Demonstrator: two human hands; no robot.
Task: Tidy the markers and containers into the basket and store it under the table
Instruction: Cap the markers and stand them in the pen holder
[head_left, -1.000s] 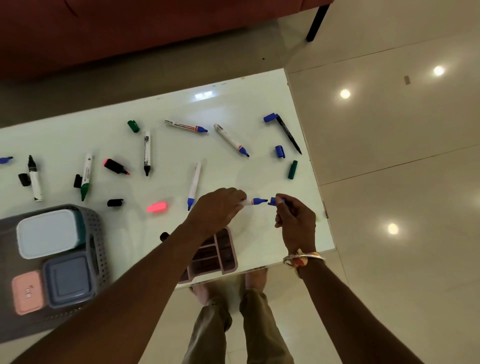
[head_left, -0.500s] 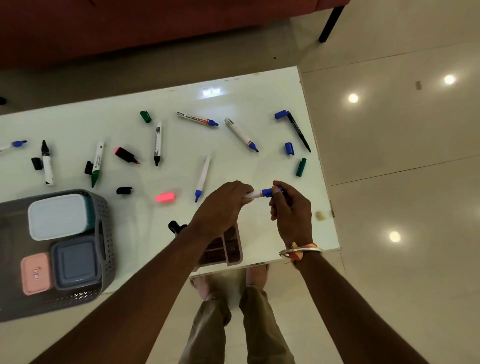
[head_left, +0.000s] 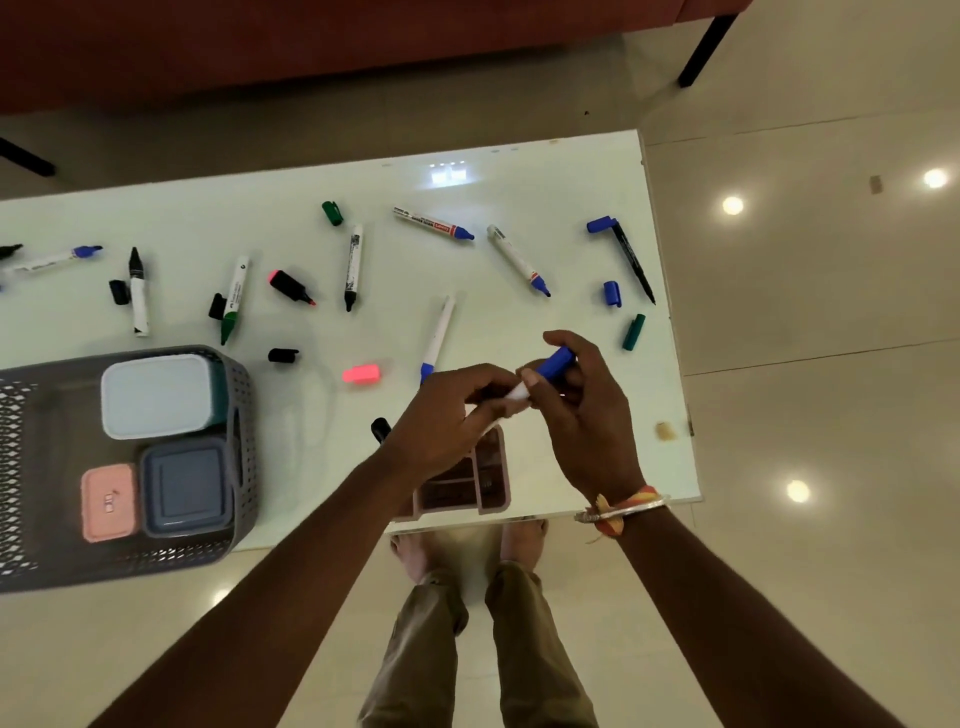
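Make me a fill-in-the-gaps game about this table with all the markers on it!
The grey basket holds ___ containers.
The right hand pinches a marker cap coloured ___.
The smallest container in the basket is ___.
The left hand grips the same marker by its ___ barrel.
Missing words: three, blue, pink, white.
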